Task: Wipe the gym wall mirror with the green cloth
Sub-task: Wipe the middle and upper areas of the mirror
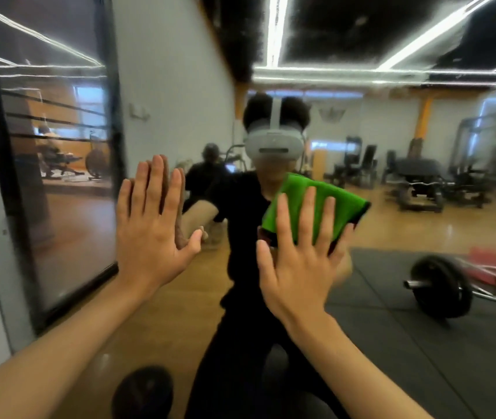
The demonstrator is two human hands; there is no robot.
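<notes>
The wall mirror (391, 140) fills the view ahead and reflects the gym and me in a headset. My right hand (298, 255) lies flat with straight, spread fingers, pressing a folded green cloth (316, 204) against the glass. The cloth sticks out above and to the right of my fingers. My left hand (153, 225) is open too, palm flat on the mirror to the left of the cloth, meeting its own reflection. It holds nothing.
A black-framed glass door or panel (59, 164) stands at the left, set in a grey wall. Reflected in the mirror are a barbell (443, 285) on black floor mats, weight machines and another person seated further back.
</notes>
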